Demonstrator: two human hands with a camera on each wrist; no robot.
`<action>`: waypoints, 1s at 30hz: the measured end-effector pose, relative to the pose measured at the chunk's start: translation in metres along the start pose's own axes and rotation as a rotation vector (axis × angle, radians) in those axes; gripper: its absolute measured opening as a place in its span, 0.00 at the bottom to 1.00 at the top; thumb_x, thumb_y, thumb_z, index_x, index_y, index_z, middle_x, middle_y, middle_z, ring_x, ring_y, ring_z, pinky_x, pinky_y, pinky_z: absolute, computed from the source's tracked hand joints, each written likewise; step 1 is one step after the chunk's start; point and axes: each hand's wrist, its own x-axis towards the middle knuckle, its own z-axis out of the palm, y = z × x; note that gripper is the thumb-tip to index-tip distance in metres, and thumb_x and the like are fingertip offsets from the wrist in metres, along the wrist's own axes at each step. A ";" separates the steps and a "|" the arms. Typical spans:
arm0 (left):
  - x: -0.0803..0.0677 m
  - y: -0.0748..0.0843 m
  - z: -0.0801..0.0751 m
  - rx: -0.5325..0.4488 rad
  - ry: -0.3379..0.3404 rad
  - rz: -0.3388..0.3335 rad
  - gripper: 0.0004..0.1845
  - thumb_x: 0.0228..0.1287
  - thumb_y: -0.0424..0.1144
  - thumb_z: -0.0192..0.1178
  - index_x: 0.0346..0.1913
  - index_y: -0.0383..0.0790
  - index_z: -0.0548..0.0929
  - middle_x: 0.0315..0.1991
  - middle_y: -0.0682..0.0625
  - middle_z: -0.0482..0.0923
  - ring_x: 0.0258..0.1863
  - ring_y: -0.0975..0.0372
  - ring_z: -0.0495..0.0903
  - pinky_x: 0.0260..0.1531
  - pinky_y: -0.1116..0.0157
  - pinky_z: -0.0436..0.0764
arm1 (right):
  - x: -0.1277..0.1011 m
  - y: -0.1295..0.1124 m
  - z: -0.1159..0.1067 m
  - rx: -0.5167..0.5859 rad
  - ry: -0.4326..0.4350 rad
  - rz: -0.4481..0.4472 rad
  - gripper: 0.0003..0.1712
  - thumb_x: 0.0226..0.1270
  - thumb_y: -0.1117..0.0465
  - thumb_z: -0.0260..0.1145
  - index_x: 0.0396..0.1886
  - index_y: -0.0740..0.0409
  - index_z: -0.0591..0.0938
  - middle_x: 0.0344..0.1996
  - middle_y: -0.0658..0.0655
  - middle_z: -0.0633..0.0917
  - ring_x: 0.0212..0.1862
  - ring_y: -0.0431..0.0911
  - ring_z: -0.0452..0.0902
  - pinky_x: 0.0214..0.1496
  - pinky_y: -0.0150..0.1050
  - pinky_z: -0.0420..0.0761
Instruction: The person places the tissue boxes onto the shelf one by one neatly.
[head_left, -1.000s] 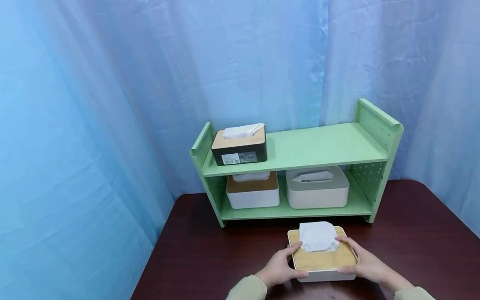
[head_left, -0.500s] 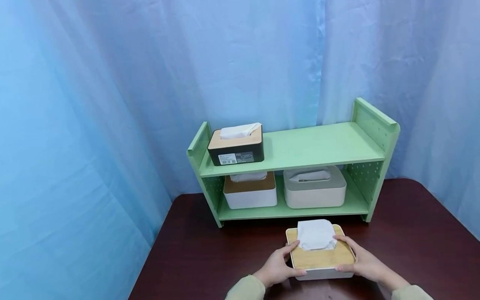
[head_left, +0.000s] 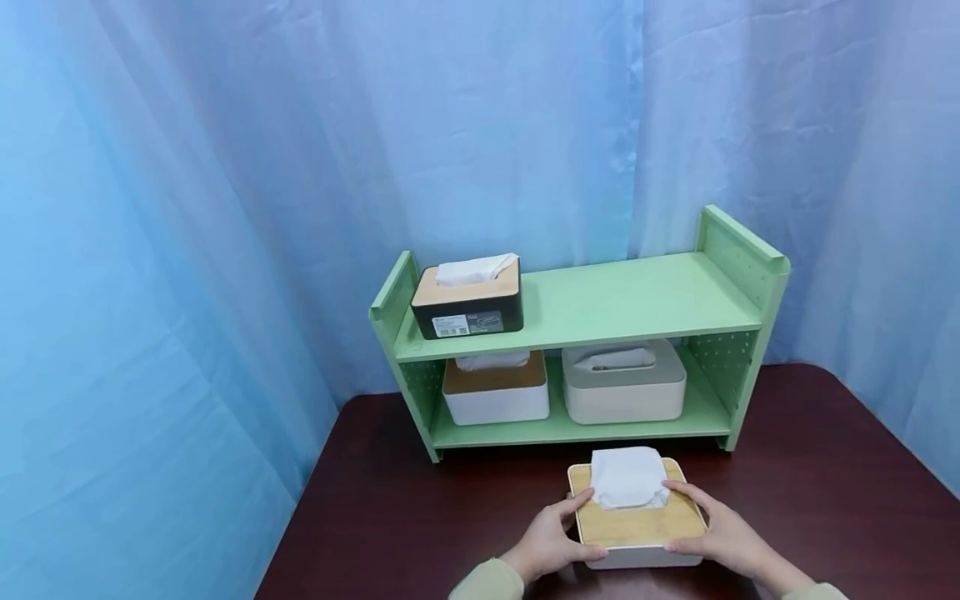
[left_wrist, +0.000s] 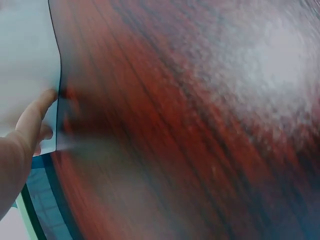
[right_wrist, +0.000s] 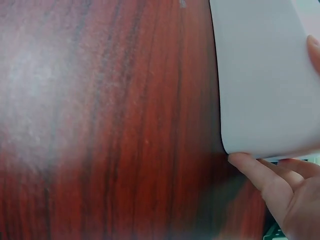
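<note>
A white tissue box (head_left: 637,530) with a light wooden lid lies flat on the dark table, a white tissue (head_left: 628,477) standing up from its slot. My left hand (head_left: 542,540) holds its left end, thumb at the front corner and a finger on the lid near the tissue. At the opposite end, my right hand (head_left: 731,536) grips it the same way. The left wrist view has the box's pale wall (left_wrist: 30,65) with fingertips against it. In the right wrist view, a fingertip of the right hand (right_wrist: 285,195) touches the box's lower corner; the far fingers are partly hidden.
Behind the box stands a green two-tier shelf (head_left: 630,304). A black tissue box (head_left: 472,315) with a wooden lid sits at its upper left. Below are a brown-lidded white tissue box (head_left: 497,404) and a grey-lidded one (head_left: 624,400). Blue curtains (head_left: 487,125) hang behind.
The head view has shifted slightly. Both hands keep their hold on the tissue box, which stays in about the same place before the shelf.
</note>
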 end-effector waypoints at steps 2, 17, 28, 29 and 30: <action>-0.003 0.000 0.000 -0.004 0.004 0.003 0.41 0.44 0.28 0.73 0.66 0.39 0.70 0.65 0.44 0.70 0.63 0.62 0.67 0.60 0.70 0.69 | -0.002 -0.001 0.003 -0.006 0.016 -0.014 0.50 0.45 0.47 0.77 0.66 0.61 0.68 0.62 0.77 0.68 0.59 0.66 0.69 0.50 0.56 0.73; -0.011 0.017 -0.009 0.282 0.098 0.040 0.44 0.39 0.38 0.78 0.65 0.49 0.72 0.62 0.45 0.73 0.64 0.60 0.68 0.62 0.66 0.67 | -0.009 -0.023 0.006 -0.074 0.169 -0.148 0.48 0.36 0.48 0.81 0.61 0.57 0.74 0.55 0.70 0.77 0.54 0.59 0.74 0.43 0.39 0.75; -0.018 0.033 -0.022 0.311 0.112 0.091 0.41 0.38 0.40 0.78 0.63 0.50 0.76 0.60 0.42 0.75 0.54 0.69 0.75 0.49 0.73 0.75 | -0.014 -0.037 0.002 -0.111 0.247 -0.187 0.47 0.34 0.47 0.82 0.58 0.55 0.76 0.52 0.67 0.81 0.49 0.52 0.77 0.43 0.38 0.76; -0.019 0.037 -0.024 0.294 0.108 0.101 0.41 0.39 0.40 0.78 0.63 0.50 0.75 0.61 0.41 0.74 0.53 0.70 0.74 0.46 0.75 0.76 | -0.014 -0.041 0.000 -0.116 0.268 -0.205 0.46 0.33 0.47 0.82 0.58 0.55 0.77 0.51 0.66 0.81 0.47 0.50 0.77 0.42 0.37 0.76; -0.020 0.041 -0.027 0.285 0.105 0.115 0.41 0.40 0.39 0.78 0.63 0.49 0.75 0.61 0.40 0.74 0.52 0.70 0.75 0.43 0.76 0.77 | -0.015 -0.045 -0.002 -0.122 0.290 -0.226 0.46 0.32 0.47 0.82 0.57 0.54 0.77 0.50 0.66 0.82 0.46 0.47 0.77 0.41 0.36 0.76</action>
